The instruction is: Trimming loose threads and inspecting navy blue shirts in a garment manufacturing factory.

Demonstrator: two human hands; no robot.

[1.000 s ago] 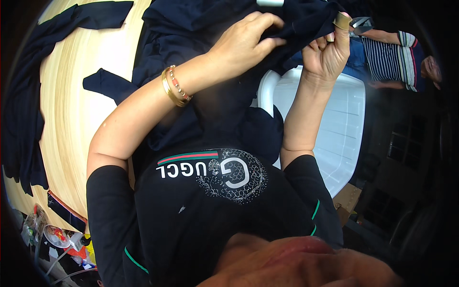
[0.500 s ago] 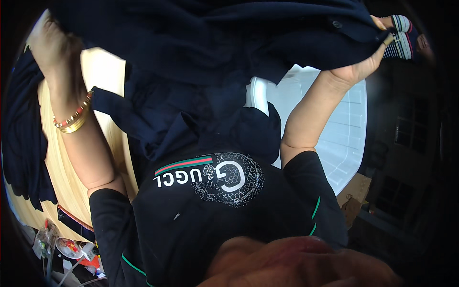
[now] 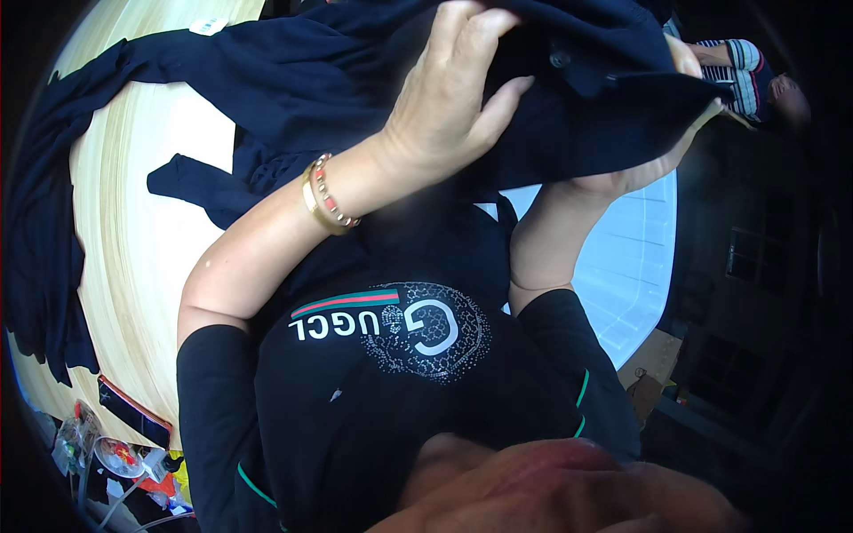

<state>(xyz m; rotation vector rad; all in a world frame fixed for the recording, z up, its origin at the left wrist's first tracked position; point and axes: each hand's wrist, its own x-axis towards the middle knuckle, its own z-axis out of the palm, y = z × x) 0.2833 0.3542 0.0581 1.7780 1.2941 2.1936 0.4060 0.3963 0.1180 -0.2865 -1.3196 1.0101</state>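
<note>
A large dark navy garment (image 3: 613, 124) is held up in front of the wearer's body, spread across the top centre and right of the view. A black printed shirt (image 3: 329, 435) is worn by the person below it. A pale wooden counter (image 3: 124, 266) is seen at the left, partly covered along its outer edge by dark cloth (image 3: 40, 231). At the right, a white plastic bin (image 3: 635, 258) is partly hidden behind the right arm. Farther right, another person (image 3: 751, 71) in striped clothing is seen. The left hand (image 3: 449, 102) is raised over the garment, its fingers (image 3: 449, 35) curved and its thumb parted from them. The right hand (image 3: 653, 169) is placed under the garment's right end; whether its fingers are pinching cannot be told, since they are mostly covered. A gold bangle (image 3: 313, 202) and a beaded bracelet (image 3: 326, 191) are worn on the left wrist. A small round button (image 3: 560, 60) is set into the garment.
</note>
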